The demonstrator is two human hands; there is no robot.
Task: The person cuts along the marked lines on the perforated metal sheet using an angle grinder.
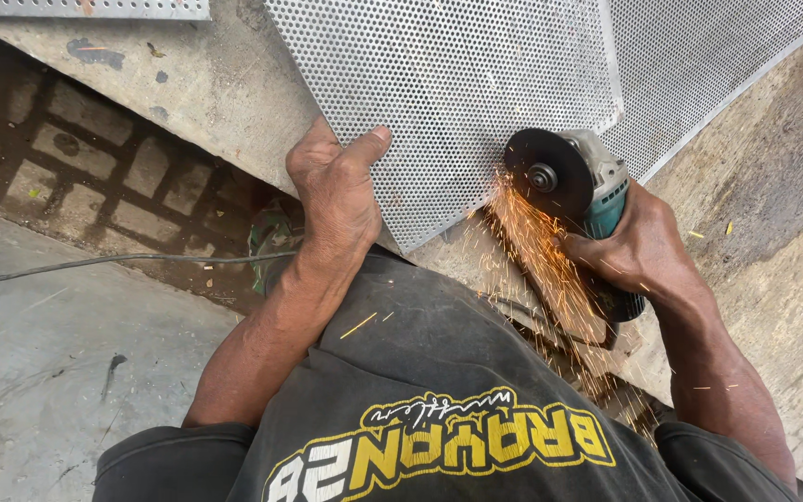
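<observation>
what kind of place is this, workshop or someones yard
Likely an outdoor metalworking spot: bare concrete ground, perforated metal sheets laid out, and the right hand running an angle grinder that throws sparks while the left hand steadies a sheet.

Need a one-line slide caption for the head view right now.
Right hand runs an angle grinder along a perforated sheet edge, sparks flying, while the left hand steadies the sheet.

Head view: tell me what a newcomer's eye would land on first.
First, the orange sparks spraying down from the disc of the angle grinder, right of centre, gripped by the right hand. Next, the perforated metal sheet across the top, its lower edge pinned by the left hand. A dark cable runs over the concrete at left.
</observation>
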